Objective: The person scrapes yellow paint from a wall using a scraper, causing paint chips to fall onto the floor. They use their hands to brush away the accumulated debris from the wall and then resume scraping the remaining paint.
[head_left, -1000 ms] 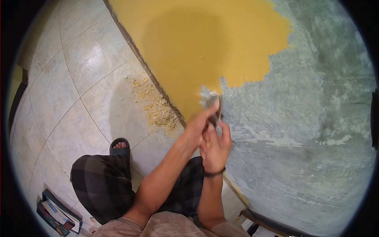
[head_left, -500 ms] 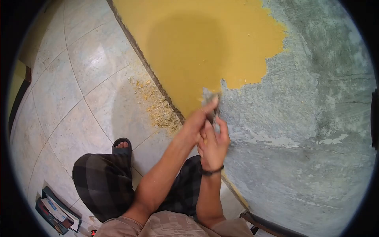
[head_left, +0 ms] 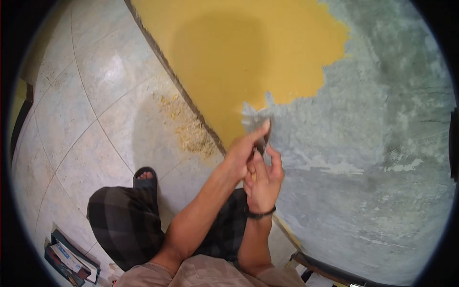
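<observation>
A putty knife with a metal blade is pressed against the wall, at the lower edge of the yellow paint. My right hand is closed around its handle, which is mostly hidden by the fingers. Farther up the tool, my left hand grips it with the thumb stretched along the blade. Small grey notches show in the paint just ahead of the blade. Bare grey wall spreads to the right of both hands.
Paint flakes lie heaped on the tiled floor along the wall's base. A sandalled foot stands close to them. An open dark case with papers sits at lower left. Some dark object lies at bottom right.
Both hands and the putty knife have shifted slightly right and down in the view. The wall and floor have slid a little left. Both hands keep their grip.
</observation>
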The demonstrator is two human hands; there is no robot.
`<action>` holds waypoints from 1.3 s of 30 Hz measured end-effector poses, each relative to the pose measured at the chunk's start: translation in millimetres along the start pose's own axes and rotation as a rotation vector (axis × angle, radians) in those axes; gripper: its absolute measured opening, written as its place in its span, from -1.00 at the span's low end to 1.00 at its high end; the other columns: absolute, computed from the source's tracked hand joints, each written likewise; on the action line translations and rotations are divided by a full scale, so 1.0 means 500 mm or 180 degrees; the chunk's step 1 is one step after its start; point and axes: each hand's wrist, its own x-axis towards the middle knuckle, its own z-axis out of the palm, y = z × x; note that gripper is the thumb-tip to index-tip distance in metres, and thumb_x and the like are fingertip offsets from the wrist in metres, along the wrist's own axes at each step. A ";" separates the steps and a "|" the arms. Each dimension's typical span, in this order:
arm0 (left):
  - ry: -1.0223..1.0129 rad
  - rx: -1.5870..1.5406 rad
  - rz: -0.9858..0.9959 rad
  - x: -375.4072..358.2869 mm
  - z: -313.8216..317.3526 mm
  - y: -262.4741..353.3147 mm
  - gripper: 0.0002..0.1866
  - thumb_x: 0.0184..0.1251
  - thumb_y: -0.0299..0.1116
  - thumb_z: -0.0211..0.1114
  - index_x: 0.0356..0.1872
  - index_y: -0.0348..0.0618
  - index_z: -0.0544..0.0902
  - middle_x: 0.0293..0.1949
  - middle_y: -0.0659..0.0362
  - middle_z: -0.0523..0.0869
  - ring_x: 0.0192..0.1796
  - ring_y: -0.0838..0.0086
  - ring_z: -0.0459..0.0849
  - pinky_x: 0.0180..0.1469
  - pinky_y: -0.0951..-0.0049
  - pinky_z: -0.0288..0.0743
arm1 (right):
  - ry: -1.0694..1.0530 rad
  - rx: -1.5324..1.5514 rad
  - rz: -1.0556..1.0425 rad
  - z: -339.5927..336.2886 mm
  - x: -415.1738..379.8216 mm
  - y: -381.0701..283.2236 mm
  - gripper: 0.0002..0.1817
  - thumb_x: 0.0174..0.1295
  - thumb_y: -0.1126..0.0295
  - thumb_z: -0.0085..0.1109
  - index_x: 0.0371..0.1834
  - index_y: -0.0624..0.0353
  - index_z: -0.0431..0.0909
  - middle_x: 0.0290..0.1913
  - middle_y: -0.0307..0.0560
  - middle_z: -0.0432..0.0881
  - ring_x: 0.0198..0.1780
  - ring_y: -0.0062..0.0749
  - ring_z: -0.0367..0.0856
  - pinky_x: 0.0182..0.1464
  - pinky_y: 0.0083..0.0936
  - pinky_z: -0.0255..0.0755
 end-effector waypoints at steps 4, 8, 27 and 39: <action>-0.1083 -0.0612 -0.0247 0.099 -0.115 0.007 -0.64 0.18 -0.09 0.42 -0.26 -0.17 0.58 -0.39 0.22 0.56 -0.40 0.58 0.53 -0.46 0.56 0.42 | -0.0416 0.0165 -0.0017 0.041 0.045 -0.004 -0.80 0.37 0.48 0.04 0.02 0.18 0.37 -0.61 -0.36 0.36 -0.70 -0.78 0.20 -0.72 -0.72 -0.04; 0.0010 -0.0006 0.0853 0.020 -0.003 -0.030 -0.56 0.16 -0.09 0.43 -0.13 -0.24 0.59 -0.29 0.14 0.61 -0.29 0.54 0.58 -0.36 0.53 0.49 | -0.0100 0.0057 -0.0250 -0.003 0.011 0.025 -0.80 0.38 0.46 0.03 0.02 0.19 0.37 -0.62 -0.36 0.34 -0.69 -0.79 0.20 -0.71 -0.74 -0.02; -0.0209 -0.0323 0.0103 0.007 -0.013 0.021 -0.75 0.31 -0.14 0.31 -0.15 -0.05 0.58 -0.37 0.31 0.59 -0.46 0.64 0.54 -0.49 0.58 0.49 | -0.0223 0.0305 -0.0016 0.026 0.030 0.011 -0.79 0.38 0.45 0.03 0.03 0.16 0.35 -0.63 -0.36 0.31 -0.70 -0.79 0.17 -0.71 -0.73 -0.03; 0.0101 -0.0087 0.0864 0.014 0.016 0.028 -0.63 0.26 -0.05 0.34 -0.15 -0.13 0.56 -0.42 0.25 0.60 -0.48 0.56 0.58 -0.54 0.56 0.50 | -0.0172 0.0053 -0.0317 0.041 0.032 0.011 -0.78 0.40 0.38 0.03 0.04 0.16 0.38 -0.58 -0.34 0.43 -0.66 -0.81 0.24 -0.71 -0.73 0.00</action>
